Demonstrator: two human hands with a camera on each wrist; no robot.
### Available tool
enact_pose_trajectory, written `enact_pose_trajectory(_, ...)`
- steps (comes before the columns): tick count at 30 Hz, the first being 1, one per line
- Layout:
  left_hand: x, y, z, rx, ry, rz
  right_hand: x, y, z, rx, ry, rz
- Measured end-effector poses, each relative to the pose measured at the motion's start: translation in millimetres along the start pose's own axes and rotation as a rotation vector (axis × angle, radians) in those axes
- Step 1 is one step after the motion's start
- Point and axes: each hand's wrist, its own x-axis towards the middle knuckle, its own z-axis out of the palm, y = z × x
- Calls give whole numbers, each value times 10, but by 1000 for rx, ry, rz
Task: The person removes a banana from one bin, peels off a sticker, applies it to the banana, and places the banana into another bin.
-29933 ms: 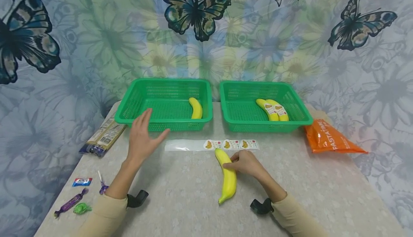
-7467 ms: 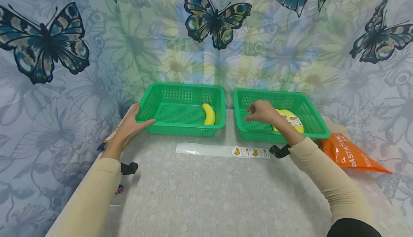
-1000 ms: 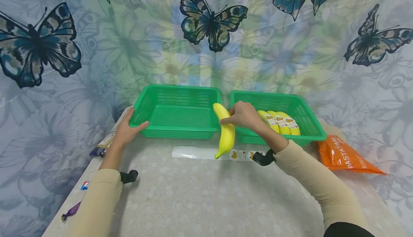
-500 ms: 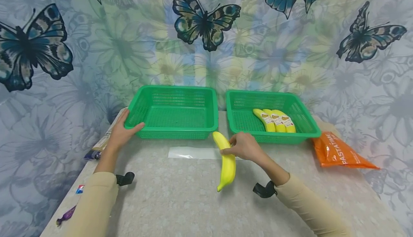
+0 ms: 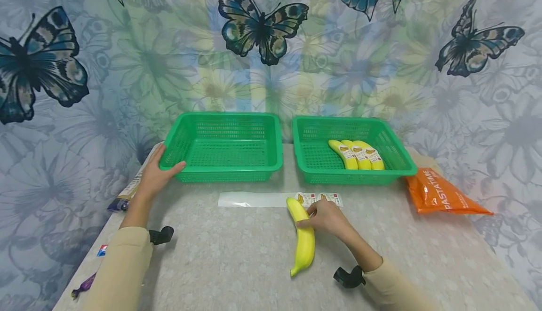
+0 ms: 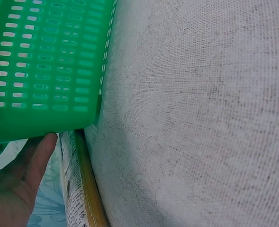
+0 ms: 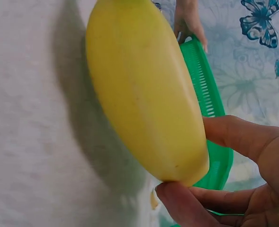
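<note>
My right hand (image 5: pixel 330 219) pinches a yellow banana (image 5: pixel 306 245) between thumb and fingers, close over the table in front of the label strip. In the right wrist view the banana (image 7: pixel 146 94) shows no label on its visible side. The clear strip (image 5: pixel 250 199) carries two banana stickers (image 5: pixel 328 199) near its right end, partly behind my right hand. My left hand (image 5: pixel 156 174) rests at the near left corner of the left green basket (image 5: pixel 228 174), its thumb along the front and fingers along the side. No banana lies in that basket.
In the right green basket (image 5: pixel 315 153) lie three labelled bananas (image 5: pixel 357 155) side by side. An orange Pastatime bag (image 5: pixel 442 193) sits right of it. A pasta packet (image 5: pixel 127 193) and wrapped candies (image 5: pixel 84 283) line the left edge, partly behind the left arm.
Within the last second my right hand has brought the banana down from between the baskets to the table's middle. Half a minute ago the strip held three stickers and the right basket two bananas.
</note>
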Motion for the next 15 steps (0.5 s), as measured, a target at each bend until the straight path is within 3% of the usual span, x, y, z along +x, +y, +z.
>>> enact_pose_trajectory(5,-5,7,11,-7,-8,6,-50,136,79,51,-23,50)
enact_pose_trajectory(15,6,-53,-11,-21,-5,13,-68,191,159,85,-45,20)
